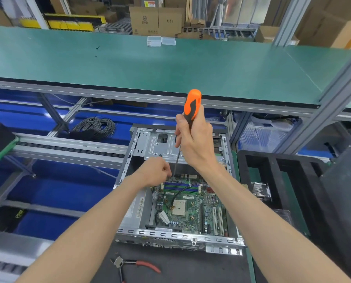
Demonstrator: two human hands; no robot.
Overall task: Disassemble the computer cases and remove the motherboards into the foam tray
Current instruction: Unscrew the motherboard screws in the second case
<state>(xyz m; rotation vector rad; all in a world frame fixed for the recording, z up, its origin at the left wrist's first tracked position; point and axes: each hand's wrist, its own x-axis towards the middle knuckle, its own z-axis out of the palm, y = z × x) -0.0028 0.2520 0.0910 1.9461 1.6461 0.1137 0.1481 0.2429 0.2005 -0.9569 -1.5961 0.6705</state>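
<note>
Head view looks down on the motherboard (188, 209), which lies flat in the bottom of the opened computer case (139, 152), not yet lifted out. The lidless case sits on the dark desk (176, 266) so the board's screws can be reached from above. The right hand (193, 139) is wrapped around the orange-and-black handle of a screwdriver (192, 105), holding it nearly upright with the shaft running down to the board's far edge, beside the blue memory slots (180, 186); this looks like work on a mounting screw there. The left hand (157, 170) has its fingers curled close at the tip, probably steadying it or catching the screw, though what it pinches cannot be made out. A black cable (182, 190) crosses the board. Red-handled pliers (138, 264) lie on the desk in front of the case, within reach. The black foam tray (272, 166) waits just right of the case, a short carry for the freed board.
</note>
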